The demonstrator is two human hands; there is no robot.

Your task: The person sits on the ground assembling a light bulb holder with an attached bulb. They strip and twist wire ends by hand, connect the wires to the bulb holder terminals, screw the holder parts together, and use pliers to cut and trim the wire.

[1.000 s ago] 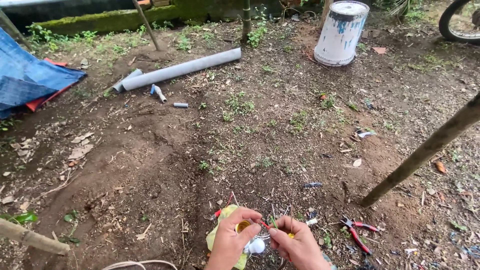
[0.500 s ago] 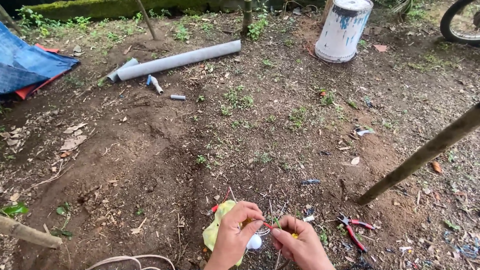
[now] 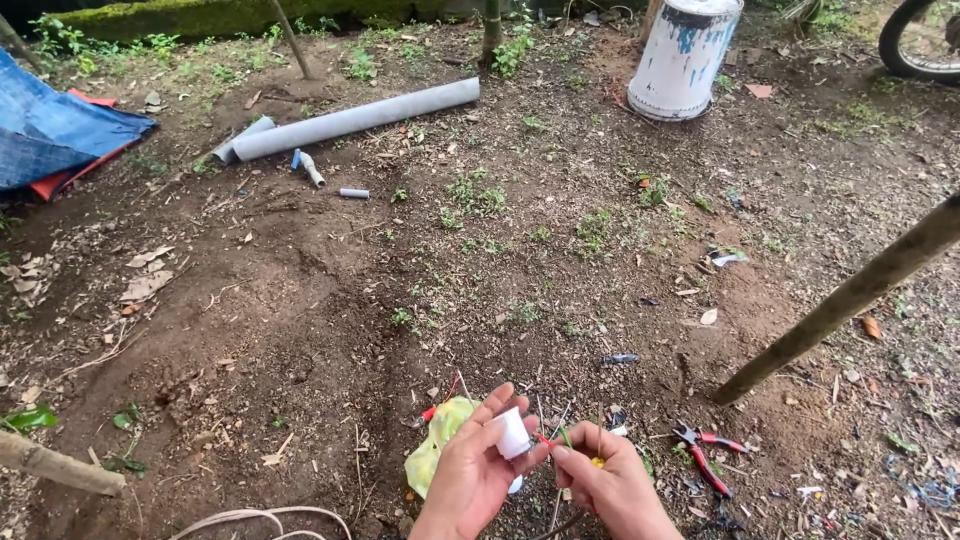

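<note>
A white paint bucket (image 3: pixel 685 55) with blue smears stands upright at the far right on bare soil; its top is cut off by the frame edge, so any contents cannot be seen. A long grey pipe (image 3: pixel 350 120) lies on the ground at far left of centre, its open end facing left; nothing can be made out inside it. Two short pipe offcuts (image 3: pixel 312 168) lie just near of it. A blue tarpaulin (image 3: pixel 55 130) and a tyre (image 3: pixel 915 45) are both cut off at the far corners. At the near edge, the left hand (image 3: pixel 470 475) is curled, fingers closed around a small white cylindrical fitting (image 3: pixel 512 433) held upright between thumb and fingertips. The right hand (image 3: pixel 610 485), touching the left at the fingertips, pinches thin wires (image 3: pixel 560 435); what exactly sits beneath its fingers is hidden, save a spot of yellow. A yellow-green cloth or bag (image 3: pixel 435 450) lies just under the left hand. Red-handled pliers (image 3: pixel 705 455) lie on the soil to the right, near the right hand but apart from it
</note>
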